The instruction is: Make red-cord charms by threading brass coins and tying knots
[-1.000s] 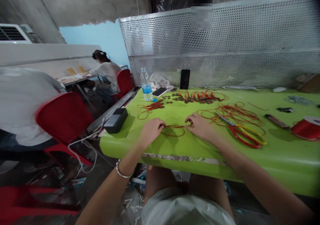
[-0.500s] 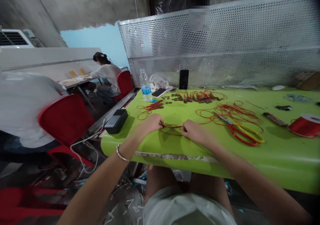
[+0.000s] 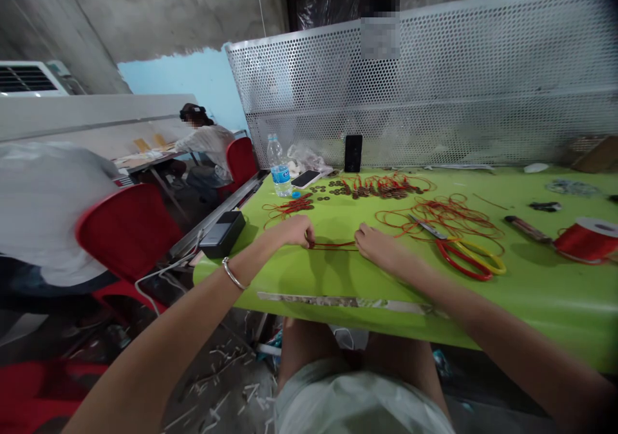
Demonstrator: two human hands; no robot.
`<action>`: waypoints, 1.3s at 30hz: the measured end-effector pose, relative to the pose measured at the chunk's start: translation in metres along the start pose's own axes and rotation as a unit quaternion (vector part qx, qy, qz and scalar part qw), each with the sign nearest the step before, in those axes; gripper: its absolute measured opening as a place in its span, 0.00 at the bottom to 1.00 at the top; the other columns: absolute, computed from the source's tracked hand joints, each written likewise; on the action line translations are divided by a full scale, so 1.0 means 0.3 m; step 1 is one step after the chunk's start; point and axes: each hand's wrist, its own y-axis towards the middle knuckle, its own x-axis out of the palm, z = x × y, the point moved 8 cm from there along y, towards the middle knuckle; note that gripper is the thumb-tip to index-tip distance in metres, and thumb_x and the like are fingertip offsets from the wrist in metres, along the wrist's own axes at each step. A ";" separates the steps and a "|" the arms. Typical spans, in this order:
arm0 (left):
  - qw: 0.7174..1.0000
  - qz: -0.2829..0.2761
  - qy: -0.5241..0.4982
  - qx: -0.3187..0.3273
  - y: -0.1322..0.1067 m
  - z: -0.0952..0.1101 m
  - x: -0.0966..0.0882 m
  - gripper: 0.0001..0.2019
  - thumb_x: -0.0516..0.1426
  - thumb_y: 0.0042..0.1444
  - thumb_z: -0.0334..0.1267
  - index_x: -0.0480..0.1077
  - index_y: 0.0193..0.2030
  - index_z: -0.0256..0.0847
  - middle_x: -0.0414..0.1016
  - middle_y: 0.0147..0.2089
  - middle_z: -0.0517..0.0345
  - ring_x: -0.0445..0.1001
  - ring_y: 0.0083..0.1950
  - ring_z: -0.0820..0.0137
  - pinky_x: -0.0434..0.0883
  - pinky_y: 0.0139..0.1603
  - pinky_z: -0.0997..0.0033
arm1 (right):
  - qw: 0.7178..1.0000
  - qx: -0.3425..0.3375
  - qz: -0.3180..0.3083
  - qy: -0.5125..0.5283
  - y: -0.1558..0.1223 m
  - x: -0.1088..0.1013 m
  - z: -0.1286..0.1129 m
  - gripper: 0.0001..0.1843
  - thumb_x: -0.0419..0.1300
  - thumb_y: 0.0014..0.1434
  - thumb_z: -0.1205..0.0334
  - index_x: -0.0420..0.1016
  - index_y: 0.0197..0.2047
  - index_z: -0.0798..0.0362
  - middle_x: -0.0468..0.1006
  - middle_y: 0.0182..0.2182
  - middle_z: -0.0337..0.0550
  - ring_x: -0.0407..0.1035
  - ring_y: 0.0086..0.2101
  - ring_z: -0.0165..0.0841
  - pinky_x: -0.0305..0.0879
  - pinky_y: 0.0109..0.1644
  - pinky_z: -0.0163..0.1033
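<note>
A red cord [image 3: 334, 247] runs in nearly parallel strands just above the green table between my two hands. My left hand [image 3: 298, 230] is closed on its left end, fingers pinched and pointing down. At the other end, my right hand [image 3: 373, 242] is closed on the strands, its fingertips partly hidden. Beyond my hands lie round dark coins [image 3: 386, 190] with red cords tied to them, and a smaller corded bunch [image 3: 294, 205] on the left. Loose red cord [image 3: 449, 214] is tangled right of my right hand.
Scissors [image 3: 463, 258] with red and yellow handles lie to the right, near a red cord spool [image 3: 586, 241]. A water bottle [image 3: 279, 169], a phone [image 3: 306, 178] and a black box [image 3: 223, 233] are on the left. A perforated metal screen [image 3: 434, 99] backs the table [image 3: 531, 305].
The strands between my hands have drawn closer together and look straighter. My right hand's fingers have lifted slightly, and my left hand has shifted a little left.
</note>
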 end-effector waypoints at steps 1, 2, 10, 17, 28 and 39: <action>1.000 0.001 0.004 0.003 0.001 0.002 0.000 0.10 0.61 0.39 0.28 0.78 0.31 0.43 0.79 0.30 0.61 0.74 0.30 0.71 0.65 0.32 0.77 | 1.000 -0.004 -0.010 -0.014 -0.001 -0.002 -0.004 0.11 0.48 0.61 0.71 0.71 0.40 0.63 0.70 0.40 0.59 0.67 0.36 0.39 0.60 0.38 0.40; 1.000 0.002 0.008 0.007 0.001 0.005 0.000 0.10 0.61 0.39 0.28 0.78 0.31 0.43 0.79 0.30 0.61 0.73 0.30 0.71 0.65 0.31 0.77 | 1.000 -0.006 -0.018 -0.025 -0.001 -0.003 -0.006 0.12 0.47 0.61 0.71 0.71 0.41 0.63 0.69 0.40 0.59 0.67 0.37 0.40 0.61 0.38 0.40; 0.997 0.020 0.036 0.061 -0.037 0.046 -0.003 0.11 0.58 0.42 0.27 0.78 0.30 0.46 0.78 0.31 0.59 0.73 0.34 0.70 0.64 0.37 0.76 | 0.999 -0.024 -0.005 -0.023 -0.001 -0.002 0.005 0.14 0.46 0.64 0.66 0.70 0.42 0.63 0.70 0.40 0.57 0.67 0.38 0.37 0.61 0.43 0.39; 0.990 0.057 0.066 0.113 -0.078 0.023 0.013 0.11 0.54 0.52 0.32 0.76 0.39 0.44 0.77 0.40 0.54 0.73 0.41 0.69 0.65 0.45 0.74 | 0.999 -0.029 0.018 0.001 0.006 0.012 0.024 0.13 0.46 0.64 0.65 0.70 0.41 0.62 0.70 0.40 0.53 0.67 0.36 0.35 0.61 0.42 0.38; 0.995 0.071 0.072 0.012 -0.098 0.016 0.015 0.11 0.54 0.54 0.33 0.76 0.41 0.43 0.77 0.42 0.54 0.74 0.43 0.66 0.66 0.44 0.73 | 0.998 -0.030 0.041 0.035 -0.004 0.001 0.019 0.11 0.48 0.63 0.67 0.70 0.40 0.62 0.70 0.40 0.53 0.67 0.37 0.33 0.61 0.44 0.37; 0.999 0.005 0.005 -0.040 0.006 0.025 -0.022 0.07 0.63 0.32 0.26 0.74 0.21 0.38 0.75 0.23 0.62 0.69 0.26 0.72 0.62 0.27 0.77 | 0.996 -0.012 0.068 0.053 -0.017 -0.004 0.023 0.10 0.48 0.63 0.67 0.70 0.39 0.60 0.70 0.38 0.50 0.67 0.36 0.32 0.62 0.43 0.36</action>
